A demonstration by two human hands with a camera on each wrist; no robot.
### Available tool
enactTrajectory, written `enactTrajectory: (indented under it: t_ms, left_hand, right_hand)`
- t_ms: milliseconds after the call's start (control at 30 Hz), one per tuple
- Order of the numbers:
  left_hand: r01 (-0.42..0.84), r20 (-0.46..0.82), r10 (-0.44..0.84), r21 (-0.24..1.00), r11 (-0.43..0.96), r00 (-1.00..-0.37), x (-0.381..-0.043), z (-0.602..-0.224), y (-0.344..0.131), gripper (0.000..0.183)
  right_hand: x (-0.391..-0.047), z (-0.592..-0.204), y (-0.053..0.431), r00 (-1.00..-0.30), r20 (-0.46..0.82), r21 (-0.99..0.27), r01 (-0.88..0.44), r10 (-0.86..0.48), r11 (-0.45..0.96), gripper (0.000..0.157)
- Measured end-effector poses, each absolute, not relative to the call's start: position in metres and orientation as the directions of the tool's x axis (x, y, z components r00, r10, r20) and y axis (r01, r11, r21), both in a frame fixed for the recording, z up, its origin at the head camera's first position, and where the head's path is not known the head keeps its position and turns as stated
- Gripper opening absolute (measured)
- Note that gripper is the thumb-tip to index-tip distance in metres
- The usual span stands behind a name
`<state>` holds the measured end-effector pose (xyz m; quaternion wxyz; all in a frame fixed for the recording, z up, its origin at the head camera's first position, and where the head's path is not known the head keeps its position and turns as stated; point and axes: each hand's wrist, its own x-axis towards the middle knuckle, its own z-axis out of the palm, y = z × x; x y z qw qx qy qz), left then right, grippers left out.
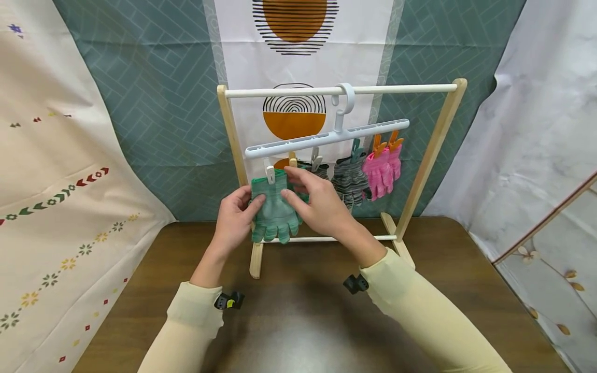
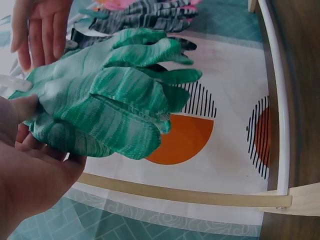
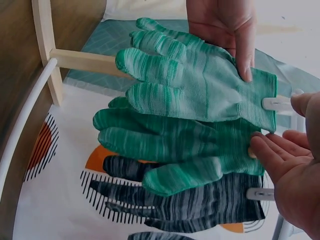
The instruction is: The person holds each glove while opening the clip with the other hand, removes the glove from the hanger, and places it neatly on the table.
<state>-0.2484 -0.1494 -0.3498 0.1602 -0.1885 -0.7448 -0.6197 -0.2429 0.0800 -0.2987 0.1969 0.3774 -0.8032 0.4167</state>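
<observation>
A green striped glove (image 1: 274, 207) hangs fingers down from a white clothespin (image 1: 271, 175) at the hanger's left end. My left hand (image 1: 235, 215) holds this glove by its left edge, thumb on the front and fingers behind it. My right hand (image 1: 322, 202) is at its other side with fairly straight fingers. In the right wrist view, those fingertips lie by the cuff of a second green glove (image 3: 165, 135), which hangs behind the first and is partly covered by it. A yellowish clothespin (image 1: 292, 159) is just above my right fingertips.
A pale hanger (image 1: 326, 139) hangs tilted, left end lower, from the white bar of a wooden rack (image 1: 434, 155) on a brown table (image 1: 298, 311). Farther right hang grey-black gloves (image 1: 350, 178) and pink gloves (image 1: 380, 171) on clothespins. Patterned cloths (image 1: 163, 103) surround the table.
</observation>
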Motion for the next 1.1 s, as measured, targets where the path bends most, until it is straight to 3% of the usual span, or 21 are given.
enactTrajectory:
  t_ms: [300,600,1100]
  left_hand:
    - [0.48,0.472,0.09,0.868,0.127,-0.877,-0.246,-0.35,-0.147,0.031]
    - [0.481,0.47,0.108,0.87,0.109,-0.876,-0.246,-0.353,-0.145,0.031]
    - [0.461,0.451,0.102,0.878,0.13,-0.887,-0.245,-0.355,-0.147,0.032]
  right_hand:
    - [-0.252,-0.297,0.063,-0.615,0.667,-0.517,-0.788,-0.42,0.334,0.049]
    - [-0.26,-0.294,0.053,-0.684,0.64,-0.628,-0.728,-0.351,0.275,0.046]
    - [-0.259,-0.289,0.044,-0.71,0.594,-0.701,-0.688,-0.378,0.191,0.042]
